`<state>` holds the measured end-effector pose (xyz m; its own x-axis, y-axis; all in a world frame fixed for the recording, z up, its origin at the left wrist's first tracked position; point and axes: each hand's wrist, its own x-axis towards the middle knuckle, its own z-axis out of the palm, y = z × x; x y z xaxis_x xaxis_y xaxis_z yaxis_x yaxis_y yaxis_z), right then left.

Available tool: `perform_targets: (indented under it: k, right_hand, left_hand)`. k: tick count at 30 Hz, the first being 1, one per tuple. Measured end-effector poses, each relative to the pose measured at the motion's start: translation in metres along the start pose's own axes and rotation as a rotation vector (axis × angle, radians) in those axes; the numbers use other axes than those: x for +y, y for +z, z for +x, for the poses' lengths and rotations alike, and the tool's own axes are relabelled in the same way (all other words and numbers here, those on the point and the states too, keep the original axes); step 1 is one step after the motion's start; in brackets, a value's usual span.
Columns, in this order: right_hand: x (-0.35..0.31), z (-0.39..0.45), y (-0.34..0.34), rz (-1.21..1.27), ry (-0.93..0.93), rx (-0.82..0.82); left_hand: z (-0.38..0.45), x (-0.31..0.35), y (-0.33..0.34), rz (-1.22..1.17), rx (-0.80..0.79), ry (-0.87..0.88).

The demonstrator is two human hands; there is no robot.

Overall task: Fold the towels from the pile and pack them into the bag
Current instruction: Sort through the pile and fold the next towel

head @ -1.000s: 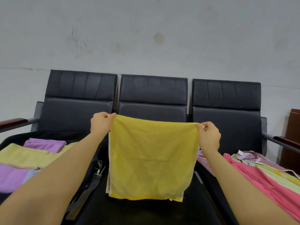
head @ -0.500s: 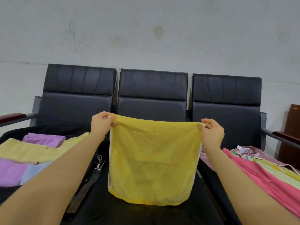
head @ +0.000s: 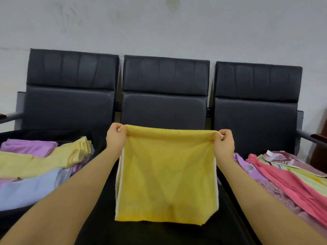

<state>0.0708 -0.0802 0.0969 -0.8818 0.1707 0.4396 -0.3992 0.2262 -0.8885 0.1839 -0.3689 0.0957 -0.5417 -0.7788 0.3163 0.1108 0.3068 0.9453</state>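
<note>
Over the middle seat of a black three-seat bench [head: 164,106], a yellow towel [head: 166,177] is held up by its top corners, so it's just hanging there, already doubled over by the look of the white edges showing down both sides. The left hand [head: 115,137] is pinched on the top left corner and the right hand [head: 223,145] is pinched on the top right one, with the top edge stretched pretty taut between them. The hands are kept well apart, a towel's width. The bottom edge is seen hanging just above the dark seat.

On the left, folded towels [head: 35,167] in purple, pale yellow and light blue are stacked inside what looks like a black bag [head: 44,134]. On the right seat, an unfolded pile [head: 290,179] is spread out, pink, green-striped and purple stuff mostly. A plain grey wall [head: 159,25] is seen behind it all.
</note>
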Motion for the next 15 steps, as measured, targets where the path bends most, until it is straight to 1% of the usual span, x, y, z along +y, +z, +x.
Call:
perform_targets:
  k: [6, 8, 11, 13, 15]
  right_hand:
    - [-0.034, 0.038, 0.020, 0.254, -0.147, 0.054]
    - [-0.040, 0.039, 0.019, 0.289, -0.183, 0.042]
    - [-0.033, 0.025, 0.014, 0.281, -0.175, 0.022]
    - [-0.020, 0.008, 0.007, 0.250, -0.152, 0.035]
    - [-0.004, -0.014, -0.001, 0.187, -0.141, 0.028]
  left_hand:
    - [0.034, 0.046, 0.024, -0.130, 0.084, 0.239]
    - [0.034, 0.050, 0.023, -0.189, 0.122, 0.238]
    - [0.013, 0.046, 0.014, -0.199, 0.144, 0.213]
    - [-0.009, 0.033, 0.008, -0.181, 0.136, 0.192]
    - [-0.032, 0.010, 0.002, -0.142, 0.137, 0.130]
